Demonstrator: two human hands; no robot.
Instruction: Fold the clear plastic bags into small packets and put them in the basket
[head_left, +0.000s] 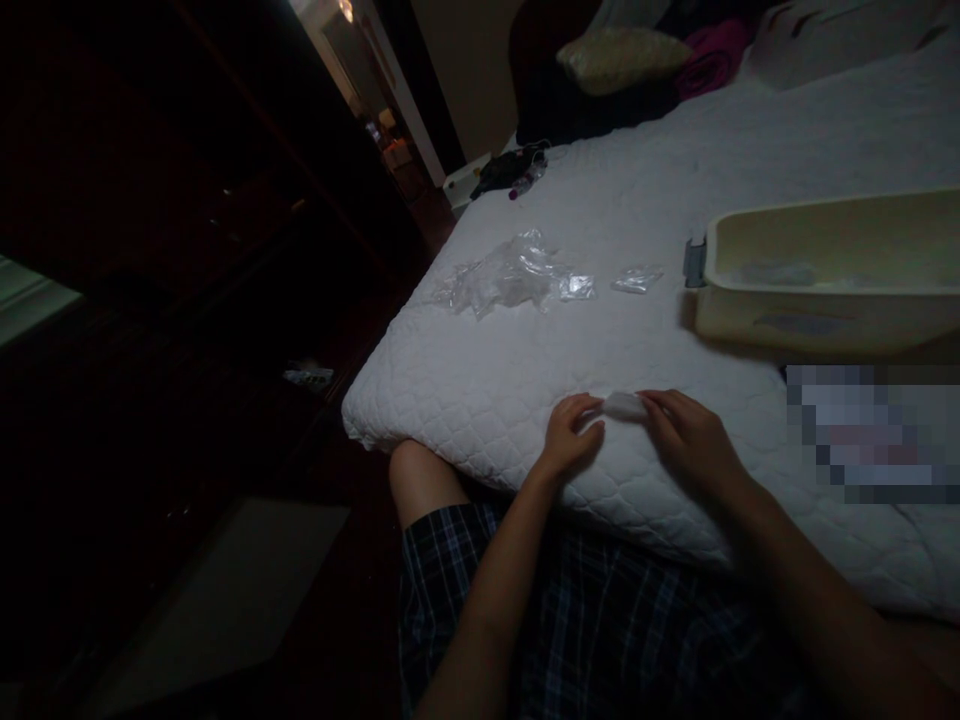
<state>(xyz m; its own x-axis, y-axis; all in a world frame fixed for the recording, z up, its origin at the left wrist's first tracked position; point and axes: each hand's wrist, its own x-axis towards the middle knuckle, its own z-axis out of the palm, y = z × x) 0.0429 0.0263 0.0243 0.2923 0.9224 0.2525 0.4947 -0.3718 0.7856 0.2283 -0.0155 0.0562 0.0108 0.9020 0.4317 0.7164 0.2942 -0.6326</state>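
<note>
Hands: two; left hand and right hand rest on the bed edge, fingertips pinching opposite ends of one small white packet.
Packet: lies between the hands, flat on the mattress; soft, pale, oblong.
Mattress: one; white, quilted.
Plastic wrappers: one crumpled clear heap, two small clear pieces beside it.
Tub: one; cream plastic, rectangular, farther right.

Dim room. A bed with a white quilted cover fills the right half. Left of the bed, dark floor and dark furniture. Beyond the bed's far corner, a lit doorway beside a pale wall.
</note>
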